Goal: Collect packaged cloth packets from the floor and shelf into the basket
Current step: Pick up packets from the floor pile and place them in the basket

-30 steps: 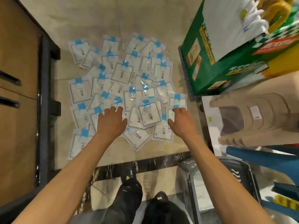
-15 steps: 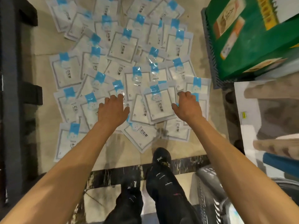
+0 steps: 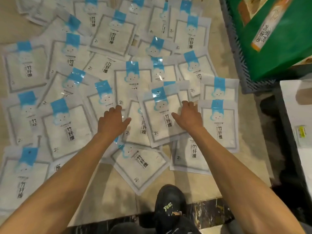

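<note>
Glossy white-and-blue plastic cloth packets (image 3: pixel 162 115) look light, floppy, slippery; pinch edges. Left hand (image 3: pixel 112 121) at nine o'clock and right hand (image 3: pixel 189 116) at three rest spread, gripping nothing.

Beige floor (image 3: pixel 194 188) with dark marble strip (image 3: pixel 207 215) at near edge. Green carton (image 3: pixel 276 48) on grey crate (image 3: pixel 243 68), upper right. Black shoe (image 3: pixel 170 200), yellow lettering.

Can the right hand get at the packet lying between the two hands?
Probably yes: the right hand already rests on the right edge of that packet, which lies on top of its neighbours with nothing covering it.
</note>
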Tool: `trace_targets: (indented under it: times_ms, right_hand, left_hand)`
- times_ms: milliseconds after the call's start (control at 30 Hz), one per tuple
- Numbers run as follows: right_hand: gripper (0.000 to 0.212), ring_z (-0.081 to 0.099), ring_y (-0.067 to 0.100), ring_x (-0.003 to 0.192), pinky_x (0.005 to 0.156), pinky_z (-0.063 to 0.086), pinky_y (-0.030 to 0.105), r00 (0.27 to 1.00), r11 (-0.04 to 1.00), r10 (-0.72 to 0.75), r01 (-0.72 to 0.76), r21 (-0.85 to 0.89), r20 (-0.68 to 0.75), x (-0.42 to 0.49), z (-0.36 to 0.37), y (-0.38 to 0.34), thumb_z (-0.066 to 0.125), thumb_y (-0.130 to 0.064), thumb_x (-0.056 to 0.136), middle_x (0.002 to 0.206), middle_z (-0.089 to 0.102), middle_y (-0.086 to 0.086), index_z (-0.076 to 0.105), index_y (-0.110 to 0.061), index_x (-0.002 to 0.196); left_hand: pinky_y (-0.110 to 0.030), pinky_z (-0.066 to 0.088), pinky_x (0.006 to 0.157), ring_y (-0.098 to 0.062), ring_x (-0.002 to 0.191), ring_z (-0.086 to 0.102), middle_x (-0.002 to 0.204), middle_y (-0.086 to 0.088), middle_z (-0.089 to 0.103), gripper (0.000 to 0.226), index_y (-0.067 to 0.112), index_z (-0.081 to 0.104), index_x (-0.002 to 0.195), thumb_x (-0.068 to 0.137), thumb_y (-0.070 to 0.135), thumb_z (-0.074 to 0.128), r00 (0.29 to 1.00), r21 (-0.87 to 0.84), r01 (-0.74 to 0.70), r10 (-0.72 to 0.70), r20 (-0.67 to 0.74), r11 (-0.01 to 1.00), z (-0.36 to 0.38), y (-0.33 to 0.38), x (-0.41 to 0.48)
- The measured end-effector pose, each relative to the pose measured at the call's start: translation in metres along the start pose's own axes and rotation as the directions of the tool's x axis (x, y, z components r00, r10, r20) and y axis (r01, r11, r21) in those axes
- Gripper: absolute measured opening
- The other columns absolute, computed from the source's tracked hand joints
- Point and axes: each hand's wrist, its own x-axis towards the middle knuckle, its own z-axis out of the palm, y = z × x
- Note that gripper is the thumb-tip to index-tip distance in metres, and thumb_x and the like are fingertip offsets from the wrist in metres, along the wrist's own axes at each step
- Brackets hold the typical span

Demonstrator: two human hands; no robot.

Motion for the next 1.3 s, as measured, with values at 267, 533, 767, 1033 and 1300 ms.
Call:
trace_targets:
  times_ms: [267, 533, 767, 1033, 1300]
  right_hand:
    - [0.085, 0.049, 0.033, 0.12, 0.09, 0.044, 0.042, 0.989, 0.99, 0.096, -0.083, 0.114, -0.115, 0.025, 0.041, 0.02, 0.073, -0.063, 0.077, 0.131, 0.05, 0.016, 0.044, -0.005, 0.133]
    - [0.072, 0.05, 0.034, 0.119, 0.082, 0.04, 0.037, 0.979, 0.96, 0.166, -0.133, 0.248, -0.117, 0.024, 0.043, 0.027, 0.081, -0.054, 0.074, 0.112, 0.057, 0.01, 0.056, -0.004, 0.12]
    - [0.11, 0.058, 0.026, 0.124, 0.103, 0.05, 0.045, 0.967, 0.623, 0.164, -0.256, 0.739, 0.197, -0.009, 0.027, 0.045, 0.091, -0.057, 0.053, 0.141, 0.056, 0.009, 0.049, -0.008, 0.141]
    - [0.033, 0.069, 0.01, 0.092, 0.077, 0.056, 0.021, 0.972, 0.483, 0.074, -0.232, 0.844, 0.224, -0.141, -0.074, 0.021, 0.082, -0.024, 0.081, 0.1, 0.073, -0.003, 0.07, -0.011, 0.108]
    - [0.018, 0.07, 0.008, 0.085, 0.072, 0.055, 0.019, 0.967, 0.359, 0.137, -0.25, 0.899, 0.214, -0.302, -0.196, 0.004, 0.073, -0.036, 0.089, 0.093, 0.074, -0.005, 0.07, -0.019, 0.096]
  left_hand:
    - [-0.05, 0.05, 0.09, -0.037, 0.118, 0.055, 0.133, -0.016, 0.054, 0.074, 0.004, 0.041, 0.134, 0.083, 0.042, 0.079, 0.993, -0.311, 0.076, -0.101, -0.064, 0.947, 0.046, 0.006, 0.027]
    - [-0.034, 0.037, 0.065, -0.023, 0.079, 0.051, 0.088, -0.01, 0.055, 0.041, 0.006, 0.051, 0.093, 0.082, 0.031, 0.081, 0.977, -0.56, 0.146, -0.207, -0.046, 0.815, 0.058, 0.009, 0.024]
    - [-0.038, 0.055, 0.089, -0.023, 0.106, 0.064, 0.123, -0.005, 0.064, 0.036, 0.011, 0.055, 0.122, 0.092, 0.02, 0.073, 0.976, -0.818, 0.194, -0.193, 0.104, 0.542, 0.032, -0.004, -0.02]
    - [-0.021, 0.058, 0.071, -0.002, 0.077, 0.071, 0.095, 0.009, 0.073, 0.023, 0.019, 0.066, 0.114, 0.093, 0.01, 0.069, 0.975, -0.895, 0.196, -0.174, 0.136, 0.4, -0.074, -0.008, -0.138]
    - [-0.023, 0.057, 0.072, -0.009, 0.083, 0.073, 0.094, 0.008, 0.076, 0.02, 0.026, 0.066, 0.112, 0.095, 0.016, 0.067, 0.983, -0.837, 0.175, -0.043, 0.179, 0.519, -0.229, 0.004, -0.269]
